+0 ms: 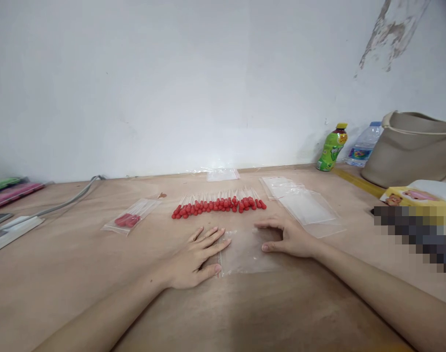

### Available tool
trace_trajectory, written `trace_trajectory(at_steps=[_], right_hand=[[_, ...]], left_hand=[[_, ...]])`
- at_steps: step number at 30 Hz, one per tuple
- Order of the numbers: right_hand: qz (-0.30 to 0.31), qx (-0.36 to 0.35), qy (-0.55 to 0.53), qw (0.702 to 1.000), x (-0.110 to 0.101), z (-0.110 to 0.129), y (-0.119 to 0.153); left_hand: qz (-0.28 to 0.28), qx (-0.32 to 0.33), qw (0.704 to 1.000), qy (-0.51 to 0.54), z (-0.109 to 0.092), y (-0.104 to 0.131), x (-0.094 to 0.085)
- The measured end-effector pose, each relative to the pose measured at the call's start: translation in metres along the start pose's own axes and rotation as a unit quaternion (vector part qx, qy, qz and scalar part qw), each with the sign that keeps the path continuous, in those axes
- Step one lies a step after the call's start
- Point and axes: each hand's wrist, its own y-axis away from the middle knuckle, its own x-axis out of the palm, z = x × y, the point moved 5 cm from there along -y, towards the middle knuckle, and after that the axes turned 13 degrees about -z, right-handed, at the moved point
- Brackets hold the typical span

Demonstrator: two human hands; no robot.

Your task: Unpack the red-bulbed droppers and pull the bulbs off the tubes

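A clear plastic bag [244, 252] lies flat on the table. My left hand [193, 259] rests palm down with fingers spread, its fingertips at the bag's left edge. Over the bag's right part is my right hand [288, 238], thumb and fingers apart with nothing between them. Beyond both hands stretches a row of red-tipped white sticks [219, 204]. To the left lies a small zip bag [129, 219] with red pieces inside. Several flat clear bags [307, 203] overlap behind my right hand.
Another clear bag [223, 174] lies by the wall. At the right back stand a green bottle [330, 149], a water bottle [364, 145] and a beige bag [409, 151]. A yellow package [420, 195] is nearer. A grey cable [67, 203] runs at the left.
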Motion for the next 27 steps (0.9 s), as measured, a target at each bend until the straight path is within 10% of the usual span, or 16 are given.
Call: trace_trajectory(at_steps=[6,10,15,19,23,27], right_hand=[[-0.011,0.078,0.023,0.997,0.012,0.018,-0.001],[-0.130,0.028,0.039,0.990,-0.011,0.024,-0.004],[-0.364,0.155,0.139,0.908,-0.084,-0.040,0.002],[-0.343,0.296,0.316,0.833,-0.111,-0.087,0.015],[-0.389,0.202,0.403,0.803,-0.103,-0.070,0.015],[-0.336,0.000,0.343,0.877,-0.065,-0.030,0.006]], left_hand=[[-0.055,0.012,0.998,0.013,-0.005,0.002,-0.004],[-0.149,-0.037,0.988,0.015,0.000,0.007,-0.010],[-0.170,-0.054,0.984,0.020,0.005,0.008,-0.008],[-0.180,-0.050,0.982,0.007,0.006,0.007,-0.006],[-0.263,-0.071,0.959,-0.075,0.024,0.009,-0.019],[-0.371,-0.208,0.879,-0.217,0.071,0.029,-0.049]])
